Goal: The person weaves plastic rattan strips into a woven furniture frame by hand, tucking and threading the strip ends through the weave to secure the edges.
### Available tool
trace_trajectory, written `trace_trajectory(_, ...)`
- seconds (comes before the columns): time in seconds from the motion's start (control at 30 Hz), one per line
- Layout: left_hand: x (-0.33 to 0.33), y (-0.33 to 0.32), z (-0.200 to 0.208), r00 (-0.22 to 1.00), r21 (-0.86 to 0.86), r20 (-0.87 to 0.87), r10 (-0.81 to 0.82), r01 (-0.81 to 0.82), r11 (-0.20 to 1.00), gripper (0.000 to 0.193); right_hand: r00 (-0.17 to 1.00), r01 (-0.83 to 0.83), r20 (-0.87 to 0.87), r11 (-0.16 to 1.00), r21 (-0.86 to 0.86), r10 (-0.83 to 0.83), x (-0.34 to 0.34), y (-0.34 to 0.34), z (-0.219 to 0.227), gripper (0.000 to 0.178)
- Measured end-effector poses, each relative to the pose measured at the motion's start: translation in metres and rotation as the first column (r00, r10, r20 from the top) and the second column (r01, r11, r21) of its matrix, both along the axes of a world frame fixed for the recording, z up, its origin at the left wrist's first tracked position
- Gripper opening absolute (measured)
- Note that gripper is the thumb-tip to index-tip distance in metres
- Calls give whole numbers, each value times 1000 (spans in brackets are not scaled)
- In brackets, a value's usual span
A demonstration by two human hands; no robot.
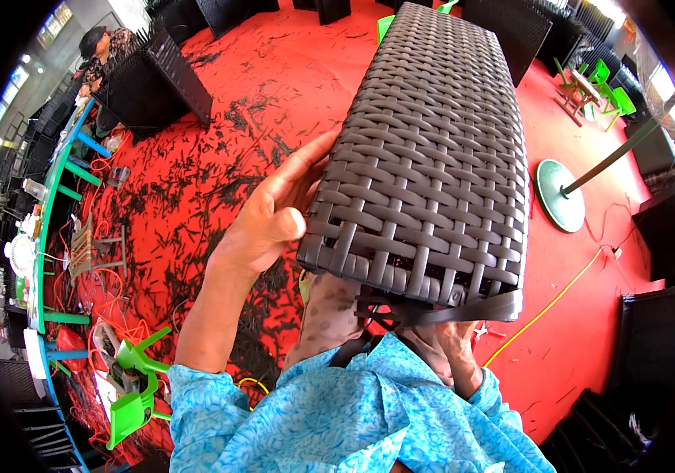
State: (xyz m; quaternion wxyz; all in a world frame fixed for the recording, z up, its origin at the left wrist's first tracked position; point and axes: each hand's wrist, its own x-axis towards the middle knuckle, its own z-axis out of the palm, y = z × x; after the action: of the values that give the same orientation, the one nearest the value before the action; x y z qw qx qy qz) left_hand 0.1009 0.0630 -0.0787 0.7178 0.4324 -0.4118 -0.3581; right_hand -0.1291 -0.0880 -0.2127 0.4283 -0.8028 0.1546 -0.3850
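A long dark-brown woven wicker furniture piece [432,150] stretches up and away in front of me, its near end above my lap. My left hand [270,217] grips its left side near the close corner, fingers along the side and thumb at the edge. Under the near right corner is my right hand [456,347], its fingers mostly hidden by the piece. Close above that hand, a loose flat dark strip [471,311] bends along the near edge. Gaps show in the weave there, and a patterned cloth covers my legs.
Dark strip scraps [235,189] litter the red floor to the left. A green-edged table [50,213] with a fan stands there, beside a green plastic chair [136,386]. Right are a round stand base [560,195] and a yellow cord [546,303]. Another person [101,59] works far left.
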Motion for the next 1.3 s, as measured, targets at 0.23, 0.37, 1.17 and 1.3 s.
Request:
trace_trajectory(0.23,8,-6,-2,994,101,-16,113,-110,989,90,1000,9,7,1000,4,-9,5,-3,0,77)
trace_trajectory(0.37,5,1,-2,997,69,-30,67,-64,996,81,1000,8,1,1000,-1,-8,6,2,-1,77)
trace_trajectory(1.17,-13,-7,16,942,262,236,237,-297,918,70,989,51,133,992,119,-67,16,13,-2,80)
trace_trajectory(1.3,-18,-8,15,901,234,360,241,-337,912,77,991,-56,128,968,244,25,25,5,-14,82)
